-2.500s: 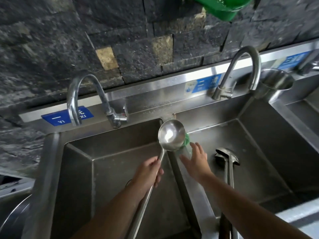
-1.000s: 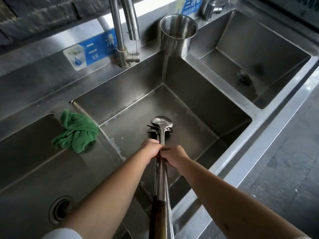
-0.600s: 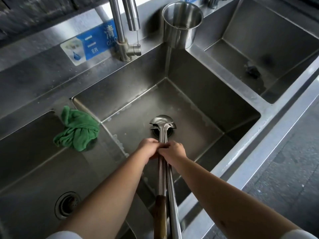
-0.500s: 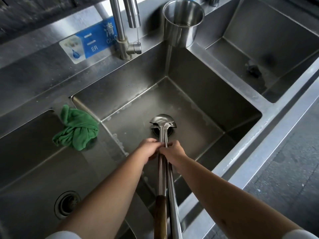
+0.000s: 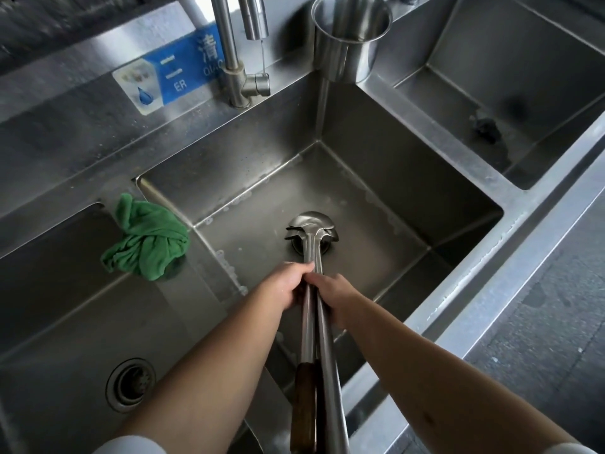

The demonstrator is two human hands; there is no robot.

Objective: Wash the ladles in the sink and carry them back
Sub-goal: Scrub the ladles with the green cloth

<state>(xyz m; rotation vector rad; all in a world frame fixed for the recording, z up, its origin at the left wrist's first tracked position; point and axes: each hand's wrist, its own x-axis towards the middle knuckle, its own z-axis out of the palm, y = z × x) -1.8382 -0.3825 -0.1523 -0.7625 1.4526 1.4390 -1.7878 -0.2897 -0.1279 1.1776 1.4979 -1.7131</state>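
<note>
Ladles: the ladles (image 5: 312, 257) stand bundled in the middle sink basin (image 5: 376, 178), bowls stacked over the drain, handles slanting up toward the person.
Left hand: the left hand (image 5: 288, 283) has its fingers (image 5: 302, 268) curled tight round the handles from the left.
Right hand: the right hand (image 5: 334, 296) is wrapped closed on the same handles just beside it, the two hands touching.
Step in hand: likely gathering the bundle to lift it out; washing looks finished, carrying not yet begun.
Doing it well: keep the handles parallel and squeezed together so no wet ladle slides free; raise the bowls straight up before swinging.
Edges: the faucet (image 5: 239, 50) and steel cup (image 5: 352, 37) stand at the back rim; the front rim lies under the handles.
Open room: the basin floor around the bowls is bare; the green cloth (image 5: 147, 240) sits well apart on the left divider.
</note>
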